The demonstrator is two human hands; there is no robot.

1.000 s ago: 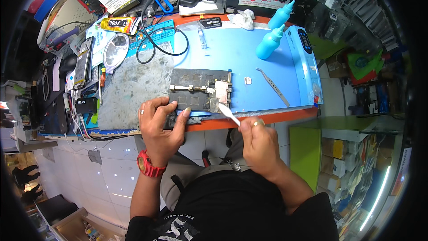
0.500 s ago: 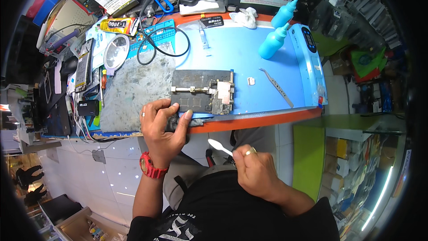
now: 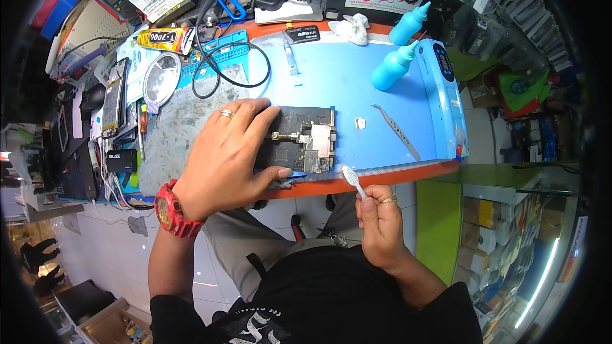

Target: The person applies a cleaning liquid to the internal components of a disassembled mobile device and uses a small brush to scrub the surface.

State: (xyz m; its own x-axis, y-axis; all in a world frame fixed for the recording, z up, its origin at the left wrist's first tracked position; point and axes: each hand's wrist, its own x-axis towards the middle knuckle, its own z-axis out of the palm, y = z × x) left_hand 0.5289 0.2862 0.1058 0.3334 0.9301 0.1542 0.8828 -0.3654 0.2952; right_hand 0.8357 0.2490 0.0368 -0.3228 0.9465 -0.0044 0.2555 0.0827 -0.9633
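My left hand [image 3: 226, 146] grips the left end of a black board holder [image 3: 294, 117], fingers over its far edge and thumb along its near edge. A circuit board [image 3: 320, 141] with a pale metal shield sits at the right end of that holder. In my right hand [image 3: 382, 226], a white toothbrush [image 3: 351, 178] is pinched between thumb and fingers. Its head points up at the table's front edge, just right of the holder and apart from it. Curved tweezers [image 3: 398, 132] and a small white piece [image 3: 361, 123] lie on the blue mat [image 3: 344, 83].
Two light-blue squeeze bottles [image 3: 394, 67] stand at the back right, beside a blue device with a display [image 3: 443, 99]. A syringe [image 3: 291, 57], a looped black cable [image 3: 233, 79], a round magnifier [image 3: 162, 78] and a yellow glue box [image 3: 164, 39] lie toward the back left.
My left hand has moved up over the holder and taken it by its left end, where only fingertips touched before. My right hand raised the toothbrush toward the table edge and turned its bristles into view.
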